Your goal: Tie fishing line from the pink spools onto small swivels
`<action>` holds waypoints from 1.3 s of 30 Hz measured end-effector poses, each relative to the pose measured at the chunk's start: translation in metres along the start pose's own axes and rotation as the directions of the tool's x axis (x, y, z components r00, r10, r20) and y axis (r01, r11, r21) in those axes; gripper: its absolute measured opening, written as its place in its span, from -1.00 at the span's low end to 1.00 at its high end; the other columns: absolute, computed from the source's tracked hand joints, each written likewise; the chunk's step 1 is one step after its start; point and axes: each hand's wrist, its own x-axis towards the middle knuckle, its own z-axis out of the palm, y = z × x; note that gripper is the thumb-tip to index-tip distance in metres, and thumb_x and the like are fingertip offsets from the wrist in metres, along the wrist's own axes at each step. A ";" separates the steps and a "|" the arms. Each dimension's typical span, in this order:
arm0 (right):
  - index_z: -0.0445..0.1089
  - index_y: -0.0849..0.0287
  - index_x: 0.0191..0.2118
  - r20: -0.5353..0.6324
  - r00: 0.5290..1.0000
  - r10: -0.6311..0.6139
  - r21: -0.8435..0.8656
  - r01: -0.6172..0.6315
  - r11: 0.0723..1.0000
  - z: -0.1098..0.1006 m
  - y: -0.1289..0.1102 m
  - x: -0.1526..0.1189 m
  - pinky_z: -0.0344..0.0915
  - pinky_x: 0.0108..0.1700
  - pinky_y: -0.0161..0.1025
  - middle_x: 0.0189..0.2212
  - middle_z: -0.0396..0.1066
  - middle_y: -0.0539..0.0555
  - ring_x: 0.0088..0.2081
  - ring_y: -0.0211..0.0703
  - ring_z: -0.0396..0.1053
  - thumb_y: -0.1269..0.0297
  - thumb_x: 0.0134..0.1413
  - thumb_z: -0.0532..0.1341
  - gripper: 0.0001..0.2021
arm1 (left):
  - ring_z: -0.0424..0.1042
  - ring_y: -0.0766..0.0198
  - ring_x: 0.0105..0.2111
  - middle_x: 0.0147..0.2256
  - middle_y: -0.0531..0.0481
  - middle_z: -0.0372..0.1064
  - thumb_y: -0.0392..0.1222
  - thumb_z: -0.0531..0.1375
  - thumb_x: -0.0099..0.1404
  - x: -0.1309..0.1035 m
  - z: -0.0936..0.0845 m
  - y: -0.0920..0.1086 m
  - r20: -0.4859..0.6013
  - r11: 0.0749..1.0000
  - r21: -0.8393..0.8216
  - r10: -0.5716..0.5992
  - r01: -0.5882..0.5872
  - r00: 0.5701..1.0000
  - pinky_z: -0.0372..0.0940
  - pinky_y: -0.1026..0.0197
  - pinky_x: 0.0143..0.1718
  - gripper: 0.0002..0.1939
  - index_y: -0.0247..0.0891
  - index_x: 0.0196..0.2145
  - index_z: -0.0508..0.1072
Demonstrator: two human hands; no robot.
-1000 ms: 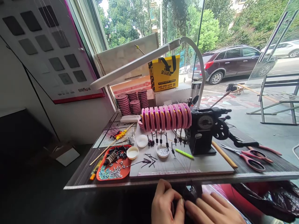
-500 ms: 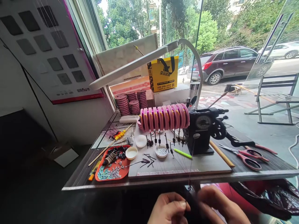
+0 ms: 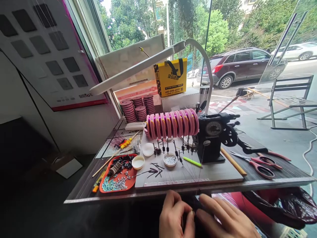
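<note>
Below the table's front edge, my left hand [image 3: 177, 216] is closed in a pinch, with something tiny at its fingertips that I cannot make out. Beside it on the right, my right hand [image 3: 226, 215] has bent fingers, blurred near their tips; whether they hold anything is unclear. Thin lines run down over the white board [image 3: 173, 180] toward my hands. Above them, pink spools [image 3: 172, 124] sit in a row on a black hand-cranked machine [image 3: 210, 142]. Small black pieces [image 3: 176, 153] hang on lines under the spools, near a white dish of tiny clear parts [image 3: 170, 159].
An orange tray [image 3: 119, 175] of small parts lies left of the board. Red-handled scissors [image 3: 264, 168] and a wooden stick [image 3: 234, 162] lie to the right. Stacked spools [image 3: 128, 110], a yellow bag [image 3: 172, 77] and a white lamp arm [image 3: 146, 66] are behind.
My right hand has moved left and up, nearer to my left hand. My left hand's fingers have risen toward the table edge. The view has shifted slightly.
</note>
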 end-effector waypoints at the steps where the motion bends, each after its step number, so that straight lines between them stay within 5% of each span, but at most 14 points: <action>1: 0.37 0.15 -0.40 0.015 0.998 -0.066 0.025 0.065 0.998 -0.002 0.003 0.011 0.24 -0.36 -0.24 -0.32 0.50 0.13 -0.43 -0.17 0.39 0.48 0.31 -0.19 -0.57 | 0.07 0.40 -0.63 -0.50 0.03 0.15 -0.24 0.20 0.08 0.000 -0.001 0.001 -0.002 1.000 0.010 0.023 -0.023 1.000 -0.04 0.27 -0.61 -0.82 -0.27 -0.64 0.47; 3: 0.37 0.14 -0.33 0.158 0.973 -0.171 0.174 0.143 0.974 -0.005 0.011 0.033 0.24 -0.34 -0.23 -0.26 0.50 0.11 -0.38 -0.15 0.39 0.42 0.31 -0.15 -0.63 | 0.06 0.41 -0.63 -0.50 0.05 0.11 -0.20 0.18 0.11 0.002 -0.005 0.001 0.029 1.000 -0.017 0.008 -0.007 1.000 -0.04 0.29 -0.63 -0.79 -0.28 -0.63 0.45; 6: 0.36 0.13 -0.31 0.466 0.844 -0.268 0.397 0.071 0.915 -0.005 0.021 0.061 0.18 -0.40 -0.27 -0.41 0.48 0.01 -0.44 -0.17 0.33 0.44 0.20 0.05 -0.84 | 0.08 0.41 -0.62 -0.49 0.05 0.11 -0.21 0.14 0.11 0.008 -0.012 -0.002 0.110 0.991 -0.083 -0.093 0.103 0.990 -0.04 0.32 -0.64 -0.80 -0.29 -0.62 0.43; 9: 0.34 0.15 -0.37 0.587 0.751 -0.304 0.465 -0.005 0.885 0.001 0.027 0.078 0.07 -0.47 -0.29 -0.54 0.39 -0.06 -0.53 -0.25 0.25 0.58 0.07 0.11 -0.82 | 0.13 0.37 -0.57 -0.48 0.03 0.16 -0.24 0.13 0.10 0.011 -0.015 -0.007 0.141 0.978 -0.120 -0.152 0.169 0.978 0.01 0.31 -0.58 -0.81 -0.29 -0.61 0.44; 13: 0.34 0.19 -0.46 0.644 0.726 -0.240 0.446 -0.102 0.889 0.011 0.028 0.092 -0.10 -0.59 -0.34 -0.68 0.12 -0.15 -0.66 -0.34 0.02 0.58 -0.07 0.16 -0.85 | 0.18 0.37 -0.56 -0.44 0.03 0.16 -0.29 0.08 0.19 0.008 -0.012 -0.008 -0.025 0.999 0.036 0.041 -0.041 0.999 0.11 0.30 -0.56 -0.80 -0.27 -0.57 0.38; 15: 0.33 0.20 -0.51 0.671 0.714 -0.200 0.428 -0.153 0.891 0.014 0.027 0.097 -0.16 -0.63 -0.36 -0.71 -0.03 -0.18 -0.68 -0.38 -0.11 0.58 -0.10 0.17 -0.86 | 0.26 0.33 -0.48 -0.38 -0.01 0.21 -0.40 0.04 0.22 0.007 -0.009 -0.007 -0.127 0.936 0.240 0.291 -0.256 0.948 0.20 0.29 -0.46 -0.81 -0.26 -0.48 0.37; 18: 0.36 0.22 -0.51 0.687 0.711 -0.150 0.420 -0.219 0.881 0.016 0.028 0.103 -0.12 -0.63 -0.40 -0.71 -0.02 -0.18 -0.67 -0.39 -0.09 0.55 -0.06 0.18 -0.87 | 0.29 0.24 -0.37 -0.26 -0.12 0.33 -0.55 0.02 0.20 0.007 -0.007 -0.007 -0.109 0.752 0.443 0.586 -0.489 0.803 0.27 0.25 -0.34 -0.77 -0.30 -0.37 0.38; 21: 0.42 0.22 -0.47 0.703 0.703 -0.112 0.422 -0.285 0.861 0.015 0.031 0.107 -0.02 -0.59 -0.45 -0.70 0.13 -0.15 -0.65 -0.39 0.06 0.54 -0.01 0.18 -0.87 | 0.25 0.23 -0.42 -0.29 -0.20 0.41 -0.60 0.06 0.13 0.012 -0.010 -0.008 -0.005 0.618 0.484 0.710 -0.619 0.704 0.30 0.25 -0.43 -0.76 -0.38 -0.33 0.40; 23: 0.44 0.21 -0.46 0.715 0.691 -0.104 0.429 -0.316 0.846 0.013 0.033 0.109 0.04 -0.55 -0.47 -0.69 0.22 -0.14 -0.63 -0.40 0.16 0.55 -0.01 0.18 -0.85 | 0.25 0.23 -0.45 -0.36 -0.19 0.44 -0.62 0.08 0.11 0.015 -0.012 -0.009 0.032 0.587 0.472 0.734 -0.657 0.679 0.30 0.25 -0.47 -0.75 -0.39 -0.34 0.40; 26: 0.44 0.21 -0.42 0.727 0.684 -0.061 0.397 -0.346 0.850 0.002 0.031 0.115 0.13 -0.49 -0.43 -0.62 0.34 -0.07 -0.58 -0.33 0.25 0.53 0.02 0.19 -0.87 | 0.31 0.25 -0.46 -0.45 -0.09 0.43 -0.61 0.05 0.11 0.017 -0.014 -0.009 0.041 0.676 0.365 0.675 -0.640 0.736 0.30 0.29 -0.47 -0.74 -0.30 -0.42 0.36; 31: 0.32 0.24 -0.31 0.582 0.804 -0.121 0.486 -0.225 0.845 -0.018 0.017 0.112 0.23 -0.23 -0.25 -0.25 0.34 0.14 -0.29 -0.15 0.28 0.57 0.05 0.08 -0.86 | 0.28 0.34 -0.56 -0.52 0.04 0.37 -0.50 0.09 0.07 0.012 -0.016 -0.011 0.072 0.872 0.166 0.456 -0.461 0.887 0.12 0.34 -0.59 -0.79 -0.20 -0.53 0.27; 34: 0.27 0.21 -0.37 0.615 0.753 -0.234 0.514 -0.158 0.843 -0.018 0.010 0.098 0.21 -0.40 -0.30 -0.36 0.32 0.08 -0.42 -0.19 0.24 0.61 -0.09 0.11 -0.83 | 0.24 0.30 -0.55 -0.57 0.04 0.28 -0.39 0.12 0.10 0.012 -0.018 -0.006 0.104 0.931 0.136 0.328 -0.340 0.939 0.05 0.29 -0.56 -0.84 -0.22 -0.58 0.30; 37: 0.27 0.21 -0.39 0.665 0.714 -0.219 0.459 -0.159 0.874 -0.017 0.010 0.083 0.22 -0.42 -0.31 -0.37 0.33 0.06 -0.44 -0.21 0.27 0.68 -0.21 0.11 -0.75 | 0.20 0.31 -0.54 -0.57 0.04 0.27 -0.29 0.17 0.09 0.017 -0.020 0.002 0.215 0.998 -0.017 0.064 -0.062 0.975 0.03 0.27 -0.52 -0.85 -0.26 -0.61 0.35; 39: 0.29 0.19 -0.37 0.614 0.754 -0.234 0.464 -0.104 0.880 -0.018 0.013 0.075 0.23 -0.38 -0.32 -0.36 0.35 0.06 -0.39 -0.20 0.29 0.69 -0.25 0.10 -0.71 | 0.16 0.34 -0.57 -0.63 0.08 0.22 -0.26 0.25 -0.02 0.023 -0.020 0.008 0.329 0.936 -0.202 -0.214 0.289 0.920 0.00 0.28 -0.52 -0.84 -0.30 -0.67 0.36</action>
